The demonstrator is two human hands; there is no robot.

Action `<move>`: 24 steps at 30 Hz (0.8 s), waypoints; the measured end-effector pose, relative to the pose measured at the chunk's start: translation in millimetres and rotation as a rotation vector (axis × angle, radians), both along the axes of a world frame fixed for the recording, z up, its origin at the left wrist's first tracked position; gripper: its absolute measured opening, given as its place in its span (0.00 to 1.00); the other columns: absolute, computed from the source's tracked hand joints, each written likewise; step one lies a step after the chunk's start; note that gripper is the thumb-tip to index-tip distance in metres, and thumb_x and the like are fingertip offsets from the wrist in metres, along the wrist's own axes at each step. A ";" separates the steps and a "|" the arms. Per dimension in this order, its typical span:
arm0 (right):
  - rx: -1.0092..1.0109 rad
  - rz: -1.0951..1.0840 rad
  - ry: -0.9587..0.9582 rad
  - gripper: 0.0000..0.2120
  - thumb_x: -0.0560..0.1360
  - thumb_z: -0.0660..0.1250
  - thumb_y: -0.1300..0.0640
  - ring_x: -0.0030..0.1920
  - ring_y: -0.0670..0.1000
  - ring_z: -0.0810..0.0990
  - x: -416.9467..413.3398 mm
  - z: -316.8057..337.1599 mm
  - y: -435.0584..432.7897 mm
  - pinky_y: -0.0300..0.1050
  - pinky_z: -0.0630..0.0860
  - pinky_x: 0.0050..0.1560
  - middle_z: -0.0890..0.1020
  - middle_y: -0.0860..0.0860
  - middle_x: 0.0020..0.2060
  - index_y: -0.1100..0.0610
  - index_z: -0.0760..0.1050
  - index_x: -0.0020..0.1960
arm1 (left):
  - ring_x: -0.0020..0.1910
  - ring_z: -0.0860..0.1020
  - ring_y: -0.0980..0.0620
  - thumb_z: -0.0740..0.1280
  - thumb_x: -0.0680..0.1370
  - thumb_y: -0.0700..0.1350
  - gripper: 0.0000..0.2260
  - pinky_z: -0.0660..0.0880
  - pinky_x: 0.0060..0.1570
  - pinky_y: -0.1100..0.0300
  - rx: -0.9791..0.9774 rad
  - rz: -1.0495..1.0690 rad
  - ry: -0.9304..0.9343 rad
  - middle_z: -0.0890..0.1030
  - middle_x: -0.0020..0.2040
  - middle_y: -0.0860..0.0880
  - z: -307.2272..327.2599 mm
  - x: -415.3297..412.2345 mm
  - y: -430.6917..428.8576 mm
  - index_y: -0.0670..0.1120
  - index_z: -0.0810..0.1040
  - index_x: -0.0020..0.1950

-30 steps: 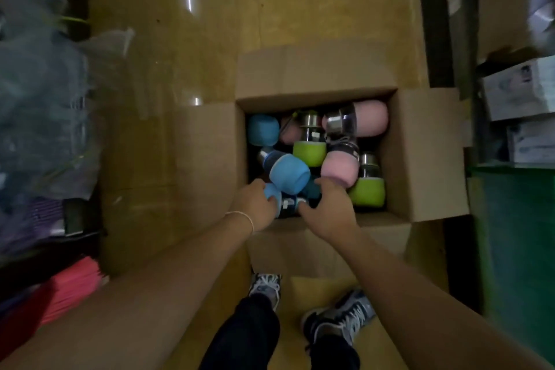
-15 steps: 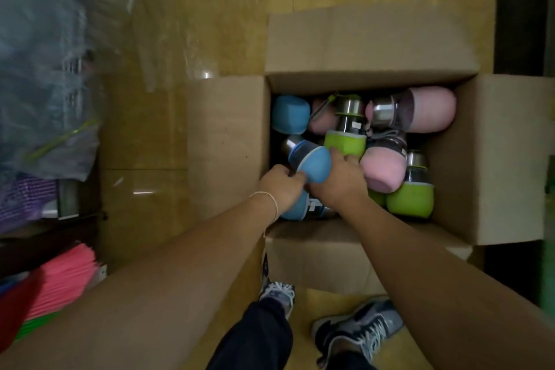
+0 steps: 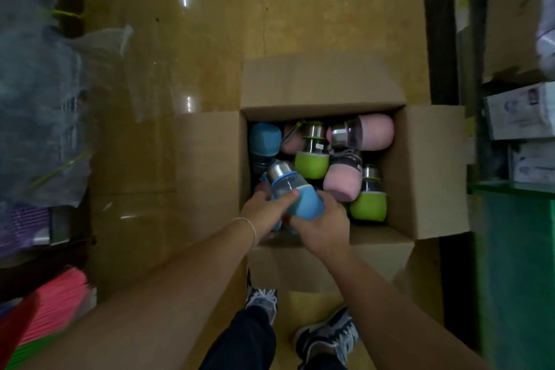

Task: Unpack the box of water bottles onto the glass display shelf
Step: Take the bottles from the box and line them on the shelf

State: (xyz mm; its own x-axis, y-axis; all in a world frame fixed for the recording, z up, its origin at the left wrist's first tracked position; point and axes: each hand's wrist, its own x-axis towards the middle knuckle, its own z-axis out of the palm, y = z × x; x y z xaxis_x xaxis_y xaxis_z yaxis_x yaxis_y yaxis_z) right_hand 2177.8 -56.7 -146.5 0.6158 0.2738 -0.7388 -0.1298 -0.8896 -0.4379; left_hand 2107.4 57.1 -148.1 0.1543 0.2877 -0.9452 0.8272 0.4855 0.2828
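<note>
Status, near to far. Past the person's grey laced trainers, both forearms reach over the near flap into the open brown cardboard box, which stands on the yellow-brown floor. The left hand and the right hand both grasp one water bottle with a blue sleeve, clear middle and steel cap. The right hand wraps the blue sleeve and the left thumb lies across the clear middle. This bottle tilts with its cap away from me, at the near left corner of the box, above the rest of the load.

Beyond it, loose and heaped, I count:
- right green-sleeved bottle
- near pink-sleeved bottle
- centre green-sleeved bottle
- far blue-sleeved bottle
- far pink-sleeved bottle

I judge the task to be at an early stage. One bottle is in hand, none is shown set out, and the visible load remains to be moved.

Limits of view:
- A blue patch under the hands may be another bottle, but I cannot tell.
- The left fingers are hidden behind the held bottle.
- Lower layers of the box are covered.
- A pink form behind the centre green-sleeved bottle is too dark to identify.
- I cannot confirm the glass display shelf. A green-edged surface at the right is cut off by the frame.
- The plastic-wrapped bundle at the left is blurred
</note>
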 end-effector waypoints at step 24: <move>0.347 -0.260 -0.165 0.37 0.55 0.79 0.42 0.49 0.44 0.81 49.6 378.7 -125.0 0.47 0.82 0.48 0.79 0.45 0.54 0.41 0.67 0.60 | 0.44 0.82 0.56 0.81 0.66 0.45 0.22 0.77 0.34 0.68 0.090 0.066 -0.499 0.82 0.48 0.50 389.1 86.3 -110.1 0.49 0.74 0.53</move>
State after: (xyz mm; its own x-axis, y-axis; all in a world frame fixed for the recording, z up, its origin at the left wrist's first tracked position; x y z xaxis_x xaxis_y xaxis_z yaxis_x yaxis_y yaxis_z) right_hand 2227.5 -181.6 232.3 0.7985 0.3087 -0.5168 -0.2322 -0.6342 -0.7375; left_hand 2193.7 -53.0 241.0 0.5595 0.3889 -0.7319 0.5491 0.4876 0.6788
